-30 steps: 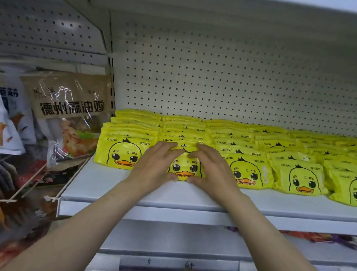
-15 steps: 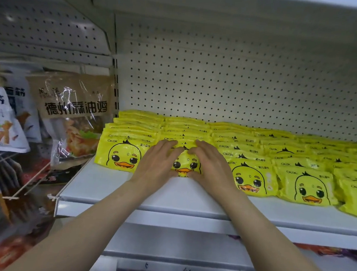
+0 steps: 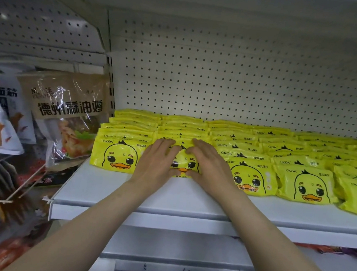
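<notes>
While flat, both hands on pkt

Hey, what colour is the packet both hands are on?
The packet is bright yellow, with a black-outlined duck face and orange beak; head view.
</notes>
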The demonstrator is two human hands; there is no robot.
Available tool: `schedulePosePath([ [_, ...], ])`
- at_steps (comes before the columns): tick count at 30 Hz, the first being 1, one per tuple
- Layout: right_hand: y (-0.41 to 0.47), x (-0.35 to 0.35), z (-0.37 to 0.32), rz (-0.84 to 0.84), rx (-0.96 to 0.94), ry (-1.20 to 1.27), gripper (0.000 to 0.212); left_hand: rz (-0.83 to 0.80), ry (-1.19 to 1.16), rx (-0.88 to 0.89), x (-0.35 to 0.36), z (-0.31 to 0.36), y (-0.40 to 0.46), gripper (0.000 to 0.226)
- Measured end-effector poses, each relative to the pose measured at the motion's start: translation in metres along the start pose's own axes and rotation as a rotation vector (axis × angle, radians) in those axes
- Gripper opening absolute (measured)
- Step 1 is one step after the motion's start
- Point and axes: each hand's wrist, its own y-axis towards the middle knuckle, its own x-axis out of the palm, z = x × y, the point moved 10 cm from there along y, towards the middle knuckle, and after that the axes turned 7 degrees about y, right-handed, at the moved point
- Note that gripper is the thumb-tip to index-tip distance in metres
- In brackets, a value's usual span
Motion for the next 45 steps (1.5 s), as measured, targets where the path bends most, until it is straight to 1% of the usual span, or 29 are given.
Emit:
schedulePosePath([
  [6,0.001,-0.001,-0.002,0.023,0.018,0.005,0.054,-0.006,0.003,-0.025,0.001,0.0,0.003,0.072],
  [9,0.0,-0.001,-0.002,0.011,0.02,0.022,0.055,-0.024,-0.029,-0.028,0.003,-0.001,0.001,0.071],
  [14,0.002,-0.003,-0.001,-0.037,0.052,0.078,0.057,0.005,-0.087,0.002,-0.008,-0.008,-0.008,0.068],
  [17,0.008,-0.005,-0.007,-0.024,0.082,0.109,0.063,0.045,-0.081,-0.012,-0.024,-0.028,-0.018,0.067],
  [19,0.015,-0.002,-0.019,-0.01,0.083,0.145,0.065,0.07,-0.08,-0.058,-0.034,-0.051,-0.029,0.066],
  [22,0.028,0.015,-0.051,-0.015,0.029,0.187,0.065,0.081,-0.053,-0.149,-0.045,-0.089,-0.049,0.065],
  [25,0.039,0.04,-0.084,-0.056,-0.043,0.222,0.062,0.044,-0.033,-0.199,-0.045,-0.114,-0.064,0.069],
  [28,0.048,0.059,-0.105,-0.052,-0.1,0.186,0.061,0.002,-0.01,-0.177,-0.042,-0.12,-0.069,0.074],
  [32,0.054,0.071,-0.112,-0.046,-0.102,0.103,0.064,-0.022,0.044,-0.205,-0.038,-0.129,-0.071,0.075],
  [36,0.062,0.073,-0.114,-0.016,-0.107,0.04,0.066,-0.02,0.046,-0.218,-0.037,-0.132,-0.067,0.078],
  [42,0.063,0.072,-0.113,-0.019,-0.114,0.005,0.063,-0.032,0.077,-0.237,-0.035,-0.133,-0.064,0.077],
  [45,0.06,0.063,-0.109,-0.004,-0.105,0.052,0.061,-0.05,0.095,-0.238,-0.037,-0.133,-0.065,0.075],
])
